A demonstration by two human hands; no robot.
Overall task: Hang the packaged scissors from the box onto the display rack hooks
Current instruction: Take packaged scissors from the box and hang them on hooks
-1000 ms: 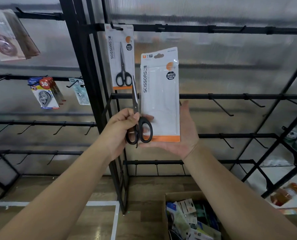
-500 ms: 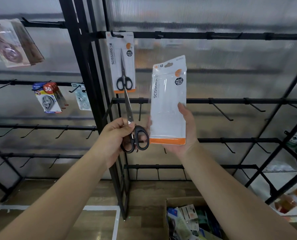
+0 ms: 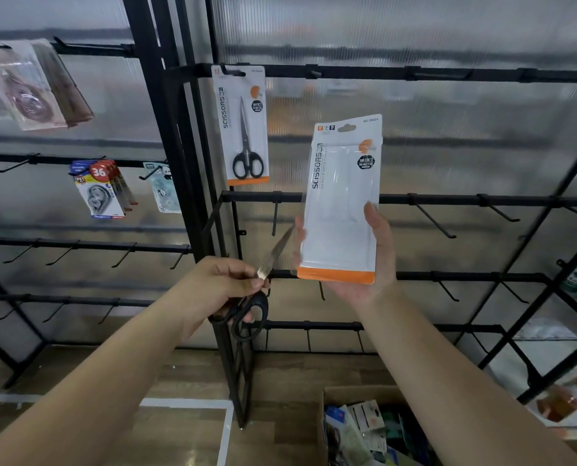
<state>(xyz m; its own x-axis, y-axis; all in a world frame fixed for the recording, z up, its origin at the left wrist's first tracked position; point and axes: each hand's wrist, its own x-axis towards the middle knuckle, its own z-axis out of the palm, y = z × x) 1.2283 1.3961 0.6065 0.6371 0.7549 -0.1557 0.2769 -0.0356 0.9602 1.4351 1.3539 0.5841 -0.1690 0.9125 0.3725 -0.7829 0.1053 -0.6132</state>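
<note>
A second ago the loose scissors (image 3: pixel 260 290) stood straight up, right beside the empty scissors pack (image 3: pixel 342 203). Now they have dropped lower and tipped over, so the shiny blade leans up and to the right, with its tip near the left edge of the pack. The left hand (image 3: pixel 220 290) has also moved its hold: it now pinches the scissors where the blades meet the black handles, and the handle rings hang down below the fingers. The right hand (image 3: pixel 364 264) has lifted the pack a little and moved it to the right. Its thumb curls over the front of the pack and its palm cups the orange bottom edge, so the pack stands up tall. The clear pocket in the pack has nothing in it. This looks like the scissors fell out or were taken out, and they most likely have to go back inside before the pack can be hung. So the hanging step is not ready yet. The scissors sit down and to the left of the pack, close but not inside it. One full pack of scissors (image 3: pixel 243 126) already hangs on a hook at the top left of the black display rack (image 3: pixel 448 199). More hooks to the right are bare. The cardboard box (image 3: pixel 357 428) with other packs sits on the floor, near and to the right.
</note>
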